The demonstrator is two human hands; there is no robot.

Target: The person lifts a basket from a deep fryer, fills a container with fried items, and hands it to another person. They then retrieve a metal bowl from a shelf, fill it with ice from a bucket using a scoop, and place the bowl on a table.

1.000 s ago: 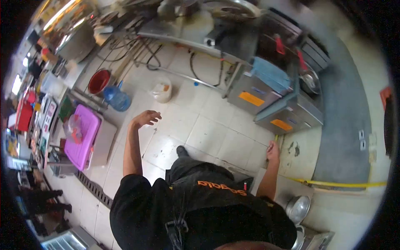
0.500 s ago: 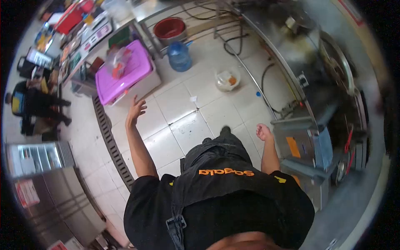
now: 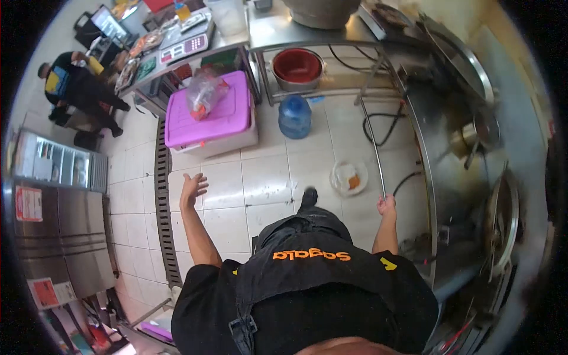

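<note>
My left hand (image 3: 193, 190) hangs over the tiled floor with its fingers spread and nothing in it. The lidded storage box with a purple lid (image 3: 228, 115) is the nearest thing ahead of it. My right hand (image 3: 386, 205) is loosely curled, with no object showing in it. In this view it overlaps the lower end of a thin metal rail (image 3: 375, 148) along the stove side. Just ahead and left of that hand, a round pale container (image 3: 349, 178) with something orange in it stands on the floor.
A blue water jug (image 3: 294, 117) stands on the floor ahead, near a red basin (image 3: 297, 65) on a low rack. Steel counters (image 3: 429, 171) run along the right. At far left are a person (image 3: 77, 83) and a glass-door fridge (image 3: 56, 160). A drain grate (image 3: 163, 207) crosses the floor.
My view has turned to the right and I have moved forward. The box, jug and pale container sit nearer. My left hand stays spread, my right stays curled.
</note>
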